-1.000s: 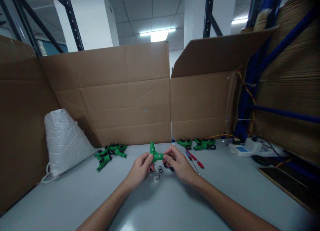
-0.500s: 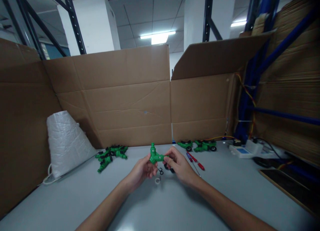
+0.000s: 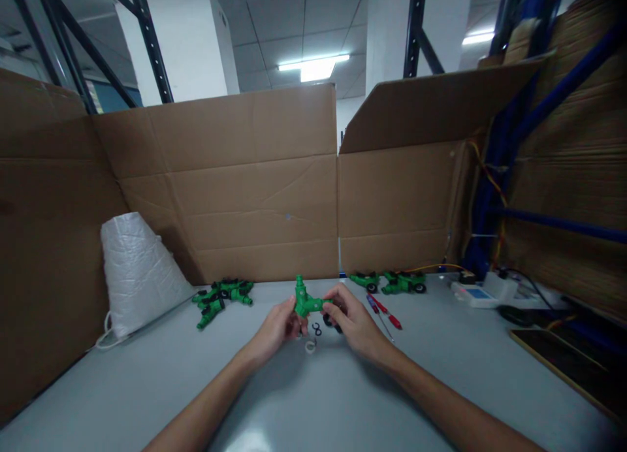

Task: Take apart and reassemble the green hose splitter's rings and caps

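Between my two hands, above the table, is a green plastic Y-shaped hose fitting (image 3: 304,302) with one branch pointing up. My left hand (image 3: 278,324) is closed around its lower left branch. The fingers of my right hand (image 3: 349,315) pinch the end of the branch on the right. Below the fitting, small black rings (image 3: 317,329) and a white ring (image 3: 310,347) lie on the table. A dark round part shows partly behind my right fingers; its kind I cannot make out.
Several green fittings with black parts (image 3: 223,297) lie at the back left, others (image 3: 402,283) at the back right. Red-handled screwdrivers (image 3: 386,311) lie right of my hand. A white wrapped bag (image 3: 140,275) leans at left; a power strip (image 3: 482,294) sits at right. Cardboard walls (image 3: 255,197) enclose the table.
Both hands still hold the green fitting, which has turned slightly. The whole view has shifted a little, with the surroundings mostly sliding right and up.
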Action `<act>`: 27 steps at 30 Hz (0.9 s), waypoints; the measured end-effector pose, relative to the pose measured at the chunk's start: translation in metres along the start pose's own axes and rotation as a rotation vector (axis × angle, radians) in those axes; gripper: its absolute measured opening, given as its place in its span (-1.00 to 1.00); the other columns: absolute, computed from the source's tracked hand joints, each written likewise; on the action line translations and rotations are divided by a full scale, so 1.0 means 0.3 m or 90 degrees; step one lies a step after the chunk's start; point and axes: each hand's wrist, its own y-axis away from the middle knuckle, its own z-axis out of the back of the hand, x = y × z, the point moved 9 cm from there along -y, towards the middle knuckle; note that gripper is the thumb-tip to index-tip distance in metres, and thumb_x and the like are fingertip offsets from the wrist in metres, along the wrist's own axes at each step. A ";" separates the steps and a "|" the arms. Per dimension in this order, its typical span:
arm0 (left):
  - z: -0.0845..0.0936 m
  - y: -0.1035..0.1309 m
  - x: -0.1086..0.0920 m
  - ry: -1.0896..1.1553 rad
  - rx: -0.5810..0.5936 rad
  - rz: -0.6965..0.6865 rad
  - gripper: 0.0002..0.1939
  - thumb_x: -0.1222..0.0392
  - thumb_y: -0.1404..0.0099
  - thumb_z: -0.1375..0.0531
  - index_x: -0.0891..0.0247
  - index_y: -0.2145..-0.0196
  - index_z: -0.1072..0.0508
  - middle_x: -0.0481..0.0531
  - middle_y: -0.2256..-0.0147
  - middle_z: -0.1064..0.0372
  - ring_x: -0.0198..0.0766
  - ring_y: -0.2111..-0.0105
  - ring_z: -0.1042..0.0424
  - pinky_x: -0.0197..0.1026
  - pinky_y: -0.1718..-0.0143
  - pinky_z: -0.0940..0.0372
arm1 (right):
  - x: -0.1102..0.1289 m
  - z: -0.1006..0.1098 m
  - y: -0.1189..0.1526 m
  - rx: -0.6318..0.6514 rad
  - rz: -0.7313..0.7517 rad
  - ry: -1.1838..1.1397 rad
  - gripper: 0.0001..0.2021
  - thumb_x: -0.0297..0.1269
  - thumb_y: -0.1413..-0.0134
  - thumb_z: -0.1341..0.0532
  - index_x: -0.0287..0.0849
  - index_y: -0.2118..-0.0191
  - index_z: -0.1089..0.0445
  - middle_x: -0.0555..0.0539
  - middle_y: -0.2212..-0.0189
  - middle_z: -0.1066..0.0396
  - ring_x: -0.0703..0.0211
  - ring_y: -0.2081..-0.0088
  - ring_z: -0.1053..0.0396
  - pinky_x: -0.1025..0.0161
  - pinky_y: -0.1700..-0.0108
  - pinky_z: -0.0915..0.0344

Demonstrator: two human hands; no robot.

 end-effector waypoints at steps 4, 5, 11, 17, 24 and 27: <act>0.017 0.018 -0.088 -0.081 -0.060 -0.118 -0.42 -0.37 -0.42 -0.10 0.27 0.30 -0.43 -0.08 0.50 -0.30 -0.29 0.48 -0.23 -0.25 0.41 -0.11 | 0.015 0.013 0.002 -0.009 -0.001 0.013 -0.72 0.04 -0.33 -0.21 -0.06 0.16 -0.29 0.06 0.41 -0.35 0.16 0.41 -0.31 0.22 0.32 -0.22; 0.017 0.020 -0.096 -0.093 -0.063 -0.129 -0.46 -0.34 -0.41 -0.15 0.26 0.28 -0.42 -0.10 0.50 -0.28 -0.30 0.48 -0.22 -0.25 0.41 -0.11 | 0.020 0.015 0.003 -0.011 0.001 0.020 -0.73 0.03 -0.33 -0.21 -0.06 0.16 -0.29 0.06 0.40 -0.35 0.15 0.40 -0.32 0.21 0.32 -0.23; 0.027 0.016 -0.087 -0.069 -0.078 -0.118 -0.50 -0.30 -0.40 -0.18 0.25 0.28 -0.35 -0.12 0.44 -0.22 -0.33 0.47 -0.24 -0.28 0.43 -0.14 | 0.048 0.000 0.015 0.013 0.024 0.074 -0.75 0.01 -0.38 -0.16 -0.08 0.13 -0.34 0.04 0.41 -0.37 0.14 0.38 -0.32 0.21 0.29 -0.23; 0.059 0.004 -0.086 -0.051 -0.114 -0.144 -0.51 -0.28 -0.38 -0.22 0.25 0.30 -0.36 -0.10 0.46 -0.29 -0.32 0.47 -0.29 -0.27 0.41 -0.21 | 0.071 0.028 0.014 -0.021 0.058 0.177 -0.79 -0.11 -0.42 -0.10 -0.05 0.00 -0.36 -0.04 0.27 -0.48 0.05 0.24 -0.42 0.15 0.15 -0.30; 0.138 -0.005 -0.067 -0.006 -0.215 -0.131 -0.52 -0.28 -0.33 -0.27 0.25 0.29 -0.39 -0.08 0.51 -0.36 -0.33 0.54 -0.33 -0.28 0.48 -0.21 | 0.018 0.047 0.009 0.020 0.085 0.527 -0.92 -0.31 -0.36 -0.15 -0.10 0.10 -0.37 -0.16 0.14 -0.46 -0.06 0.06 -0.38 0.07 -0.03 -0.24; 0.154 -0.005 -0.072 0.008 -0.235 -0.132 -0.54 -0.25 -0.31 -0.30 0.27 0.27 -0.43 -0.07 0.50 -0.36 -0.33 0.53 -0.33 -0.29 0.51 -0.21 | -0.024 0.039 0.020 0.057 0.050 0.630 -0.92 -0.31 -0.34 -0.20 -0.13 0.09 -0.38 -0.18 0.13 -0.47 -0.09 0.05 -0.37 0.08 -0.01 -0.22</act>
